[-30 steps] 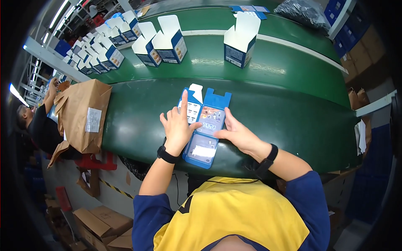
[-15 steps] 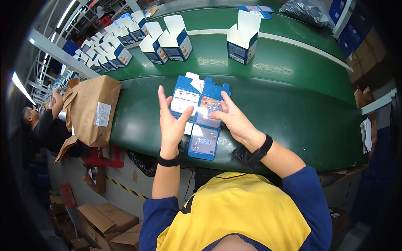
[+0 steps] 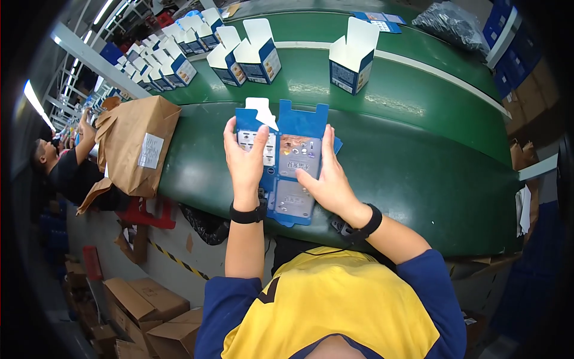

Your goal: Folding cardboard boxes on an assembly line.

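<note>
A flat, unfolded blue and white carton [image 3: 288,157] is held up over the near edge of the green conveyor belt [image 3: 418,173]. My left hand [image 3: 244,161] grips its left panel, thumb on the printed face. My right hand [image 3: 326,176] holds its right side with fingers spread along the edge. Both wrists wear black bands. The carton's white flap points up and away from me.
Several erected blue and white cartons stand open-topped on the far belt, one alone [image 3: 354,57], a pair [image 3: 248,54] and a row at far left [image 3: 161,63]. A brown paper bag [image 3: 134,146] sits left of the belt. Another person [image 3: 60,161] works at far left. Cardboard boxes [image 3: 149,317] lie on the floor.
Both hands have lifted the flat carton from the belt surface and pulled it closer, spreading it more upright. The standing cartons have shifted with the view.
</note>
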`<state>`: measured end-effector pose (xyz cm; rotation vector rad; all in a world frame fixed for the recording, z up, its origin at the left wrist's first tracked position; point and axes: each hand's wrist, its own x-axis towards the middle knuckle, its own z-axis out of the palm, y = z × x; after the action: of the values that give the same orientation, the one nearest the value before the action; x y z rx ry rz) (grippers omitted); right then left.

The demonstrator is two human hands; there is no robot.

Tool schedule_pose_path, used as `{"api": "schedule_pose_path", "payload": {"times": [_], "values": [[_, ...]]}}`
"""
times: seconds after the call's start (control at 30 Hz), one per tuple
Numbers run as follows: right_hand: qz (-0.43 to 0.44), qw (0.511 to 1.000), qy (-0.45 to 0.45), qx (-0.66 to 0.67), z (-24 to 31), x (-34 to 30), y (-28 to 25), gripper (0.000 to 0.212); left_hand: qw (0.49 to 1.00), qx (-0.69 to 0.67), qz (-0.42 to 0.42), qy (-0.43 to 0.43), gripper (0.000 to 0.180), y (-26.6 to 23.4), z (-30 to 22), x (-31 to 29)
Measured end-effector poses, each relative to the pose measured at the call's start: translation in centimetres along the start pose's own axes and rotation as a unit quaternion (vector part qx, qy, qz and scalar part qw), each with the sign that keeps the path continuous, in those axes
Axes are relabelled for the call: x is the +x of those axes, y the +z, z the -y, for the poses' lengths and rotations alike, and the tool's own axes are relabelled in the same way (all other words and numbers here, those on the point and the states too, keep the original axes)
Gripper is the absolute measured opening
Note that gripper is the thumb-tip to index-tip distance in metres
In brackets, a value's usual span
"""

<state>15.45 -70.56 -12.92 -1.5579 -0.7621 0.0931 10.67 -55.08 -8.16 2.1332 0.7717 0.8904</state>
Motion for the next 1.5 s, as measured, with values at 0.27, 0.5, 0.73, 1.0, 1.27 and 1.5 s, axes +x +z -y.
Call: {"api": "schedule_pose_path", "payload": {"times": [0.27,0.5,0.73,1.0,1.27,1.5], "values": [[0.196,0.925,0.012,0.324,2.5,0.3,-2.6,0.106,0.912,-0.405,0.030,-0.048,0.074,0.1,-3.2,-1.3],[0.003,0.963,-0.079,0.256,2.1,2.4,-4.4,0.130,0.675,-0.583,0.443,0.086,0.073,0.3,-4.8,-5.7],[-0.005,0.943,-0.011,0.332,1.6,3.0,-6.8,0.146,0.842,-0.300,0.447,0.041,0.078,-0.1,-5.0,-7.8],[0.158,0.971,-0.079,0.162,5.0,1.9,-10.6,0.140,0.894,-0.265,0.340,0.123,0.087,-0.1,-3.3,-5.8],[0.230,0.942,-0.079,0.230,4.4,2.2,-11.7,0.131,0.914,-0.205,0.258,0.239,0.096,1.8,-3.5,-5.3],[0.217,0.926,-0.024,0.307,4.9,2.0,-12.2,0.122,0.916,-0.149,0.171,0.329,0.105,2.9,-3.1,-5.1]]}}
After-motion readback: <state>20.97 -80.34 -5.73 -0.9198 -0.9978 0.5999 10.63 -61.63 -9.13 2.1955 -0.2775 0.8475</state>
